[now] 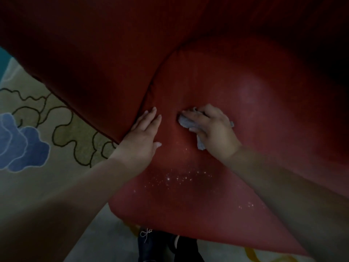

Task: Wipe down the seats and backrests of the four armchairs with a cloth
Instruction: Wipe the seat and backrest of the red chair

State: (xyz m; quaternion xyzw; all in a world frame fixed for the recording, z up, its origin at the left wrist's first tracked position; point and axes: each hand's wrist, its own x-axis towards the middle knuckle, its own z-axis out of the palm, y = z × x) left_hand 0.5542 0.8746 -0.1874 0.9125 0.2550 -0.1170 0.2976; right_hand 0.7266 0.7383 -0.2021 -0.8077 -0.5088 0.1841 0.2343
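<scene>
1. Pretty dim here: I'm looking at a cream rug [37, 186] with blue flower shapes under a red armchair [217, 91].
2. My right hand [213, 129] is bunched around the grey cloth [186, 121], pressed on the seat cushion [188, 195].
3. My left hand [144, 133] lies flat, fingers straight, at the cushion's left edge.
4. Little white specks dot the seat's front.

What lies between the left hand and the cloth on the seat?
In the head view, only bare red seat cushion shows between the left hand, lying flat, and the grey cloth gripped by the right hand. Nothing else sits there.
</scene>
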